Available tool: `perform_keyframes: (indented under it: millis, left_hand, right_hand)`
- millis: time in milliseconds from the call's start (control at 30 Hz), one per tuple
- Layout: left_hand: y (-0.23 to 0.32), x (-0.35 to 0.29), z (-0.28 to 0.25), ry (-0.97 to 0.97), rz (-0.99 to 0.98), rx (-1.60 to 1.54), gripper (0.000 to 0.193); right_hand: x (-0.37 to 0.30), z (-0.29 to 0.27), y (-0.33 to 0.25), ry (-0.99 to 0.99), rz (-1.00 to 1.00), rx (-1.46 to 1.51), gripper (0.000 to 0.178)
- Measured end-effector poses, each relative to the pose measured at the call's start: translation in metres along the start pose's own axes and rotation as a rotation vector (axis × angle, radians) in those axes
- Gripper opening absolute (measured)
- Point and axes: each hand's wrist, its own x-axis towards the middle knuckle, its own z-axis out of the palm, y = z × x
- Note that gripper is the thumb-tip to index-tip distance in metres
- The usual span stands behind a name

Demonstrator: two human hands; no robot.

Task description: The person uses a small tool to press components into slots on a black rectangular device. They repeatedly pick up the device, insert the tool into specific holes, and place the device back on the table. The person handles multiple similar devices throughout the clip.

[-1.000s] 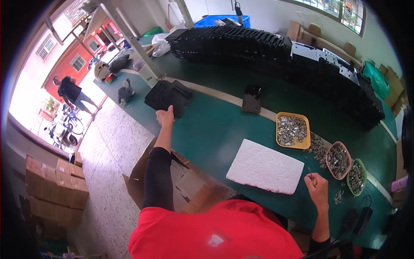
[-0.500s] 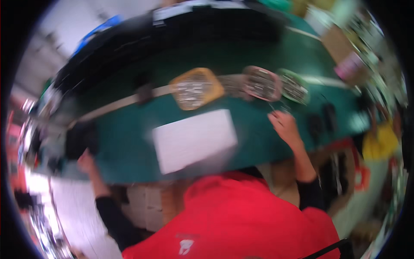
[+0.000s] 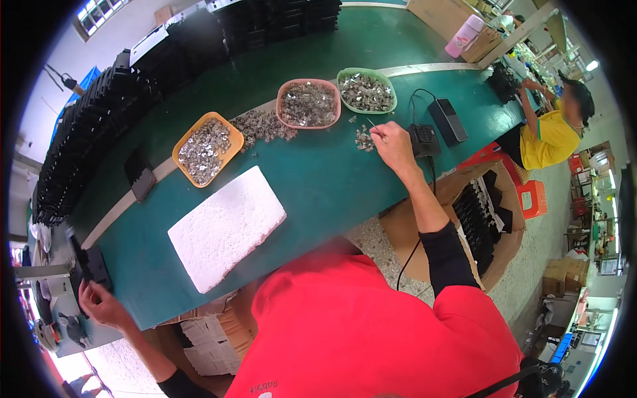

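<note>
My right hand [image 3: 396, 147] is closed in a pinch on a thin pale stick-like tool [image 3: 373, 124], whose tip is too small to make out. It hovers beside a small heap of metal pieces [image 3: 363, 139] on the green bench. At the far left, my left hand [image 3: 103, 306] has its fingers curled but apart, close against a black plastic part [image 3: 97, 266]; whether they touch is unclear. Small metal pieces fill an orange tray [image 3: 233, 147], a pink tray [image 3: 281, 106] and a green tray [image 3: 393, 99]. A loose pile [image 3: 262, 127] lies between the orange and pink trays.
A white foam block [image 3: 227, 229] lies on the bench [image 3: 325, 192] before me. Stacked black parts [image 3: 86, 146] line the back left. Right of my hand stand a black speaker-like box [image 3: 423, 140] and a dark device [image 3: 448, 121]. A co-worker in yellow [image 3: 551, 140] sits at right.
The view has swung and cleared of blur, so the bench appears tilted and the trays sit further left. My right hand still pinches near the small heap; my left stays by the black part.
</note>
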Motion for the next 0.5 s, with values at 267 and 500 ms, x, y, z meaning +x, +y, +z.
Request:
perform_keyframes:
  millis: [267,500]
  left_hand:
    - [0.208,-0.115,0.007,-0.312,0.537,-0.455,0.020]
    - [0.258,-0.154,0.003,-0.485,0.502,-0.634,0.018]
  right_hand:
    - [0.046,0.009,-0.037,-0.210,-0.129,-0.466,0.012]
    - [0.059,0.011,-0.027,-0.354,-0.236,-0.692,0.010]
